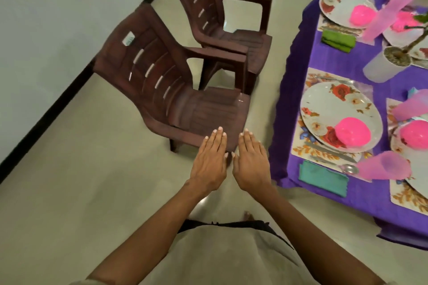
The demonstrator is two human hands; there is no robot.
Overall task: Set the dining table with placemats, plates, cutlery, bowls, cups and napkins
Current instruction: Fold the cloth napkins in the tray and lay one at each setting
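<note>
Beside the table (292, 90), draped in purple cloth, both hands hover flat over the floor, holding nothing.

From the head view, the left hand (209, 159) and right hand (251, 161) are spread with straight fingers, just in front of the nearer brown plastic armchair (166, 90). The nearest floral placemat (309, 146) already carries a white flowered plate (335, 109), pink bowl (353, 132), steel cutlery (331, 154), pink cup (384, 166) and teal napkin (322, 178). Laying looks finished; the next move is probably drawing the chair in.

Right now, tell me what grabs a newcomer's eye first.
The purple tablecloth at right, carrying flowered plates topped with bright pink bowls. Two brown plastic chairs stand in the middle, and both flat, empty hands, left and right, stretch toward the nearer chair.
</note>
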